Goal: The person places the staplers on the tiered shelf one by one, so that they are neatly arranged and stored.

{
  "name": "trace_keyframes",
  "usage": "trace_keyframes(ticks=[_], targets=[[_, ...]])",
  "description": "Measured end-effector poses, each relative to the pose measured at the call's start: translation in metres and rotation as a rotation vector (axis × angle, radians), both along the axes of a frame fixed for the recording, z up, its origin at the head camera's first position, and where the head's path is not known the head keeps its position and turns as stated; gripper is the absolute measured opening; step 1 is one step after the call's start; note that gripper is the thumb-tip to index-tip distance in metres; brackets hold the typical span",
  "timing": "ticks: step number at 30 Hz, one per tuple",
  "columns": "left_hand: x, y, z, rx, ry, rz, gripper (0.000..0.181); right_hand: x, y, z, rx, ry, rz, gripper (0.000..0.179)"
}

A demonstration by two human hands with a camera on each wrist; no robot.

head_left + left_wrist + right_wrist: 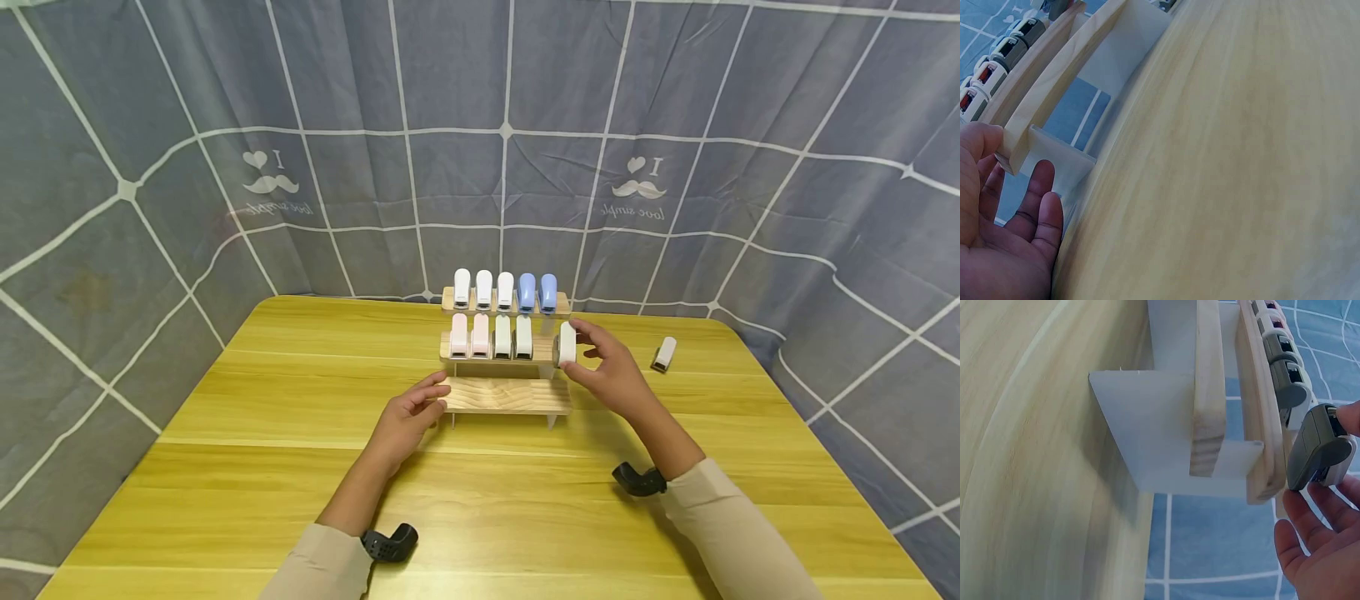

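Note:
A three-tier wooden stand point(506, 396) with pale panel legs is on the table. My left hand point(405, 421) pinches the left end of its lowest board between thumb and finger, other fingers loosely bent below in the left wrist view. With thumb and fingers, my right hand point(611, 375) grips a mini stapler point(567, 343), white above and grey below, at the right end of the middle board. The right wrist view shows this stapler point(1316, 447) tilted beside the board end. Left of it on that board stand pink staplers point(468, 336) and pale green ones point(513, 337).
White staplers point(483, 288) and blue staplers point(537, 292) line the top board. Another white stapler point(664, 354) lies on the wooden table point(510, 517), right of the stand. A grey-blue curtain point(465, 183) with white lines hangs behind and at the sides.

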State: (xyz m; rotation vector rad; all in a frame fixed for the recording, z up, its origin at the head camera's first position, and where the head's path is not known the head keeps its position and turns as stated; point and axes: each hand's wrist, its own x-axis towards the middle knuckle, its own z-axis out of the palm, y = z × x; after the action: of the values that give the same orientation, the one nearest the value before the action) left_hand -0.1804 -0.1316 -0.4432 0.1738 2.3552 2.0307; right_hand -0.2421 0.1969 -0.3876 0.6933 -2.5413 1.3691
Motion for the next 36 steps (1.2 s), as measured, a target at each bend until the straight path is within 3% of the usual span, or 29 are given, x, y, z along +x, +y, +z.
trace_keyframes(ticks=[4,7,17,26,30,36], targets=[[0.009,0.003,0.016,-0.003,0.005,-0.004,0.028,-0.001,-0.005,-0.001,0.008,0.025,0.000,0.064],[0.013,0.004,0.021,-0.006,0.008,-0.003,0.028,-0.002,-0.008,-0.002,0.004,0.035,-0.006,0.064],[0.011,0.002,0.019,-0.003,-0.005,-0.005,0.029,-0.006,-0.021,-0.006,-0.028,0.107,0.027,0.064],[0.012,0.004,0.023,-0.017,-0.004,-0.008,0.029,-0.007,-0.024,-0.008,-0.020,0.106,0.023,0.062],[0.011,0.004,0.020,-0.024,0.001,-0.001,0.029,-0.008,-0.025,-0.010,-0.011,0.073,0.004,0.064],[-0.002,0.001,-0.005,-0.007,0.006,0.012,0.030,-0.007,-0.027,-0.011,-0.014,0.016,-0.028,0.067]])
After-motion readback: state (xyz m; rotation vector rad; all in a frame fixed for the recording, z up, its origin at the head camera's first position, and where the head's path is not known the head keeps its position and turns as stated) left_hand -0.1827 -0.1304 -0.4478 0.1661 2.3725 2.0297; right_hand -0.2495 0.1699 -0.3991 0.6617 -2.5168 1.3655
